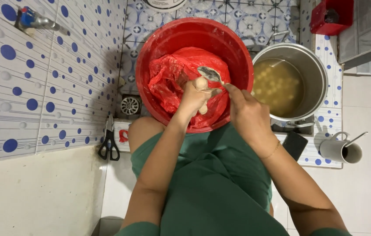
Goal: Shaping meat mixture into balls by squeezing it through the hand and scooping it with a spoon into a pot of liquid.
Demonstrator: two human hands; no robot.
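**Red tub, paste and spoon**

Red plastic is filling the middle of the view: a round tub is sitting on the patterned floor, lined with a crumpled red bag. The left hand is closing into a loose fist over the bag, squeezing a pale lump of paste up between thumb and forefinger. The right hand is pinching the handle of a metal spoon, fingers pressed together, the bowl of the spoon touching the top of the lump. Right of the tub, just beside it, a steel pot is holding cloudy yellowish broth with pale balls floating in it. Black-handled scissors are lying near left, on the tiled step. A grey mug is standing near right.
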